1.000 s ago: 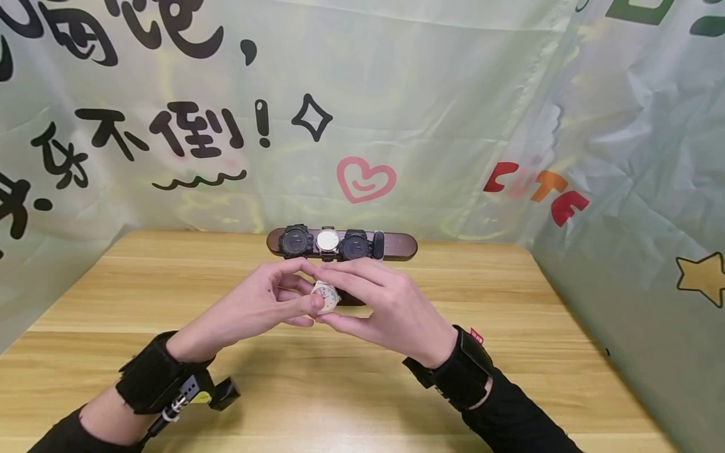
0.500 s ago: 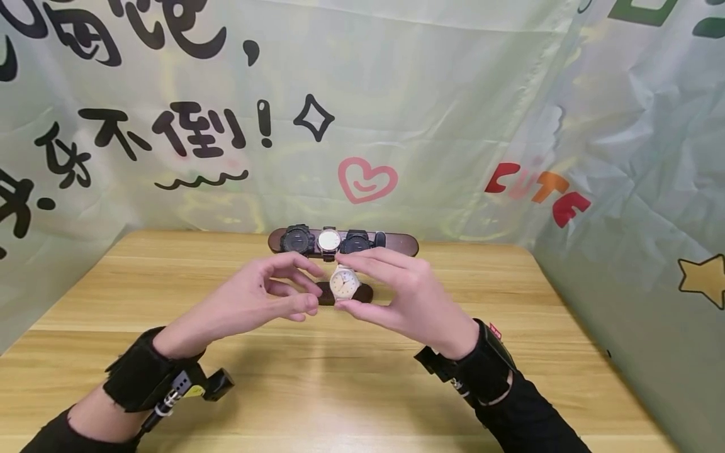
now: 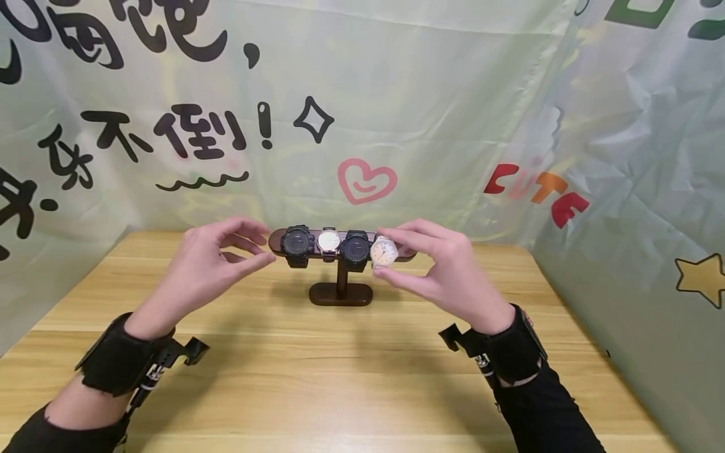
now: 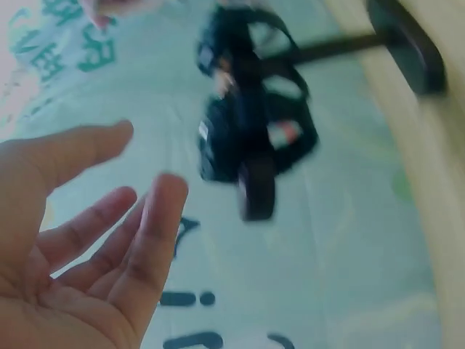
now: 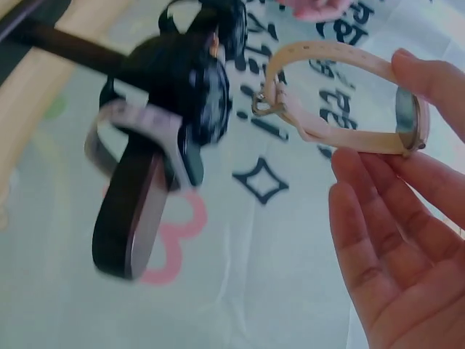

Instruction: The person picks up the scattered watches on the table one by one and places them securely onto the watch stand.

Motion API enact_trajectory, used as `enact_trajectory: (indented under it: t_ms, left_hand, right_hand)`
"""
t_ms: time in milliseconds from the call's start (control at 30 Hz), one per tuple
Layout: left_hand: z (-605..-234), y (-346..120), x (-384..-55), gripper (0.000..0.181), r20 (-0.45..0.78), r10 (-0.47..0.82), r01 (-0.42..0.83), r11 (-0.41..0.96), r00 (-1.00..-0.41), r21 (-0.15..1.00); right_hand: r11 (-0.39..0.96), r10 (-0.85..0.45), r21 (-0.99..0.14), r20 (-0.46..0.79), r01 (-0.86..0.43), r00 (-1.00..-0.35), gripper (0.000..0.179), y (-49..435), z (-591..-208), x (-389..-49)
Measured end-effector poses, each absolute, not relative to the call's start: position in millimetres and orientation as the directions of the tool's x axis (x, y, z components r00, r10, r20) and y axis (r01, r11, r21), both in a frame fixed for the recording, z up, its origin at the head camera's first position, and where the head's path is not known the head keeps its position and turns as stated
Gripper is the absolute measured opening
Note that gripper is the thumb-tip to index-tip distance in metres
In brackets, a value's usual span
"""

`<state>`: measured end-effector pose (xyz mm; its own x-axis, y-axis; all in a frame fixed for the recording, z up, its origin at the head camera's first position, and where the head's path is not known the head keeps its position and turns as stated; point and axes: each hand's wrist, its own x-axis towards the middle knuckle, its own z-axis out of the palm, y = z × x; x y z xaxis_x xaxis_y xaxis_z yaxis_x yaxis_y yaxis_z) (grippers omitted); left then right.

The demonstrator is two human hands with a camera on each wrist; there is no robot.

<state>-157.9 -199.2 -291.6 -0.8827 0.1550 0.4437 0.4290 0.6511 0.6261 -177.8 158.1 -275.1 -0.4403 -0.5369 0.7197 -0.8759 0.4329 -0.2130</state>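
My right hand [image 3: 457, 277] pinches a white wristwatch [image 3: 384, 251] between thumb and fingers, dial facing me. In the right wrist view its pale strap [image 5: 356, 140] is buckled into a loop, apart from the bar. In the head view it appears in front of the right part of a dark wooden watch stand [image 3: 341, 296]. My left hand [image 3: 195, 267] holds nothing; its parted thumb and fingers are near the bar's left end. On the bar hang a black watch [image 3: 297, 241], a silver-rimmed watch [image 3: 328, 241], another black watch [image 3: 356, 248] and a band with a light strap [image 5: 142, 118].
The stand rests on a wooden table [image 3: 340, 390] toward its back edge. A pale printed cloth [image 3: 442, 113] hangs behind the table and along its right side. Both wrists wear black straps with small cameras [image 3: 195, 350].
The hands have moved apart. My left hand has let go of the white wristwatch and moved left. My right hand has carried it right and up toward the bar, uncovering the stand's base.
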Motion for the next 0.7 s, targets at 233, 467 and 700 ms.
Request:
enact_trajectory:
  t_ms: [233,467,700]
  left_hand:
    - [-307.2,-206.7,-175.2,0.042,0.514,0.153,0.456,0.708,-0.844,0.539]
    - [-318.4,-203.6,-184.3,0.047,0.469,0.16,0.429,0.715,-0.869,0.551]
    - [-323.9,-202.0,-187.4,0.047,0.459,0.144,0.416,0.706,-0.877,0.573]
  right_hand:
    - [0.556,-0.485,-0.244,0.681,-0.795,-0.548,0.055,180.1,-269.6,-185.6]
    - [0.637,-0.451,-0.275,0.624,-0.72,-0.637,0.053,200.5,-266.5,-195.8]
    - [0.693,-0.398,-0.367,0.523,-0.62,-0.754,0.054,219.8,-270.4,-209.1]
